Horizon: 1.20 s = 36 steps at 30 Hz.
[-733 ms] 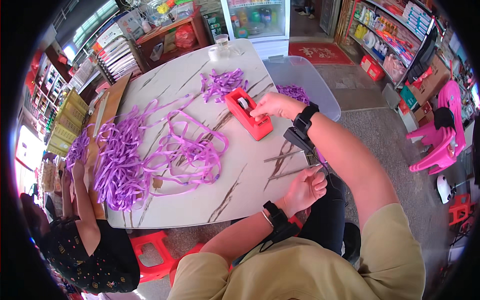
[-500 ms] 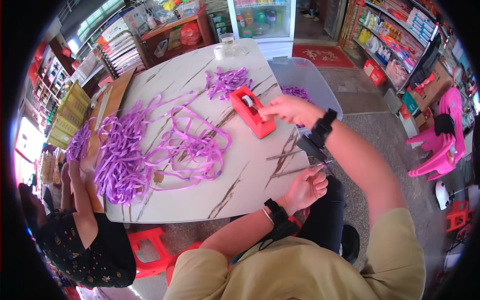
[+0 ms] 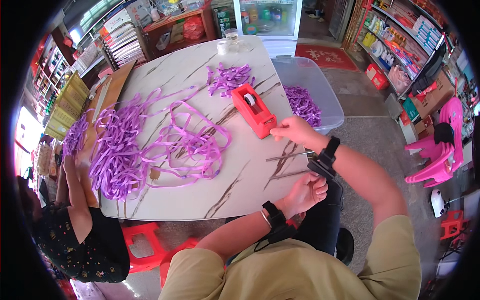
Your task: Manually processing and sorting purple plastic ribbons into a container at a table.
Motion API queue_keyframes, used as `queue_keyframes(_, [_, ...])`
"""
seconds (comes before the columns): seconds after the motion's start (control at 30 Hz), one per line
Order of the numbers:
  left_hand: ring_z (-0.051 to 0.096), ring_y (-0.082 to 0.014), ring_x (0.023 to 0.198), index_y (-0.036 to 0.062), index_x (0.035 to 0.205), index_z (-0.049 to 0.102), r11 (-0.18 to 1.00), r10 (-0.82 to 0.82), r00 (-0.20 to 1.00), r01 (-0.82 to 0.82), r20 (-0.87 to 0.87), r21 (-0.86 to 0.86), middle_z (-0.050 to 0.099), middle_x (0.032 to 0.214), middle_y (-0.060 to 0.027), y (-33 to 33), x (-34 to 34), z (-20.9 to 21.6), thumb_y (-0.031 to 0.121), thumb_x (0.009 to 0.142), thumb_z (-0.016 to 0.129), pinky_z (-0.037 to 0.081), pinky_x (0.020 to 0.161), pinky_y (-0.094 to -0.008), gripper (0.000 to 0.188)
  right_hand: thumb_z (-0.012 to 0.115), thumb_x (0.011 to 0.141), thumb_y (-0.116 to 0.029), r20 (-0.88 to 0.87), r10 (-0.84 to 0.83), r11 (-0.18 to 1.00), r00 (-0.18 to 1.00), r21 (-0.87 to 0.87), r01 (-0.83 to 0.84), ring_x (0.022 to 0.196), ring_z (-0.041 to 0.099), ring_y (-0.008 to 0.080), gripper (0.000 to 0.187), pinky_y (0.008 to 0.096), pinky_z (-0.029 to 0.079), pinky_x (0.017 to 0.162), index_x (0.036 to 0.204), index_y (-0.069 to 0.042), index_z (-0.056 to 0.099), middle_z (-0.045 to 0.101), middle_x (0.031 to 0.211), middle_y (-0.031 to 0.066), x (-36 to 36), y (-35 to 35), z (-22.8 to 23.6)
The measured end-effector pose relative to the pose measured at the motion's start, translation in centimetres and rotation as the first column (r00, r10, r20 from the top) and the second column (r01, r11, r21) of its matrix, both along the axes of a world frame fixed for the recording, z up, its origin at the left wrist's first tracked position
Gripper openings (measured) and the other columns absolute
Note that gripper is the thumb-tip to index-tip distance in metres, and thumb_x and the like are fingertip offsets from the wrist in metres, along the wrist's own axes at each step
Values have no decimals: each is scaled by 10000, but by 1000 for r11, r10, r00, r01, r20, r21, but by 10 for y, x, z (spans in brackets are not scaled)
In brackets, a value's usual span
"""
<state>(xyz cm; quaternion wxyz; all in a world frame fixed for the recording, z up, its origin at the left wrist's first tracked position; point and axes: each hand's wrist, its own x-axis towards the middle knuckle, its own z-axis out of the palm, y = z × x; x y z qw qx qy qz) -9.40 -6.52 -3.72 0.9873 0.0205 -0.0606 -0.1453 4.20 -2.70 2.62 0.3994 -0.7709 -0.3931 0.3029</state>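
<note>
At the near end of a red tape dispenser [image 3: 254,112], my right hand [image 3: 296,131] is closed in a pinch just off the cutting edge. Anything between its fingertips is too small to make out. My left hand [image 3: 307,192] is at the table's right edge with its fingers curled in, and what they hold, if anything, is hidden. Two thin metal rods [image 3: 287,156] stick out over the tabletop, the nearer one ending close to my left hand. A small pile of purple ribbon loops [image 3: 230,80] sits beyond the dispenser.
A big heap of purple ribbon [image 3: 120,155] and a loose tangle [image 3: 192,145] cover the left of the marble-patterned table [image 3: 225,195]. A clear plastic bin [image 3: 327,90] holds more purple pieces. Another person [image 3: 77,235] works at the left. Red stools [image 3: 145,245] stand below the table.
My right hand has drawn back from the dispenser toward the lower right, its fingers now off the cutting edge. My left hand has stayed nearly in place. The view has shifted slightly.
</note>
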Motion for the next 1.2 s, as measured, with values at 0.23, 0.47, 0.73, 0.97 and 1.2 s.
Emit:
queue_keyframes(0.23, [332, -97, 564, 137, 855, 451, 1000, 1, 992, 2, -123, 25, 277, 592, 29, 5, -10, 7, 111, 786, 384, 311, 554, -223, 99, 623, 695, -265, 627, 26, 995, 779, -95, 43, 569, 576, 242, 189, 347, 427, 511, 669, -78, 615, 596, 600, 58, -6, 3, 8])
queue_keyframes(0.47, [345, -109, 572, 130, 957, 434, 996, -41, 998, 38, -45, -78, 281, 602, 14, 2, -4, -2, 75, 779, 395, 324, 551, -235, 190, 552, 794, -155, -30, 262, 964, 964, -27, -263, 642, 526, 69, 150, 228, 414, 599, 745, -16, 584, 588, 684, 16, 37, -59, 40])
queue_keyframes(0.73, [348, -111, 576, 125, 1001, 439, 1000, -22, 994, 22, -103, 2, 287, 607, 13, 6, -1, 5, 77, 792, 371, 325, 562, -233, 225, 519, 812, -195, -147, 442, 785, 885, -415, -461, 650, 518, 80, 192, 229, 407, 614, 759, -22, 581, 572, 683, 9, 49, -110, 41])
queue_keyframes(0.97, [348, -109, 578, 127, 1032, 417, 1000, -21, 995, 21, -102, -7, 290, 609, 14, 4, -4, 4, 75, 794, 372, 324, 564, -233, 248, 520, 812, -265, -95, 548, 695, 831, -501, -515, 639, 571, 108, 256, 258, 430, 602, 750, -34, 611, 617, 674, 30, 41, -94, 35])
queue_keyframes(1.2, [348, -104, 580, 127, 1001, 411, 1000, -19, 997, 19, -81, 4, 285, 611, 17, 4, -4, 4, 80, 800, 363, 325, 568, -235, 211, 525, 763, -318, 148, 588, 644, 796, -681, -348, 573, 575, 130, 286, 289, 439, 544, 650, -75, 626, 610, 609, 10, 34, -86, 30])
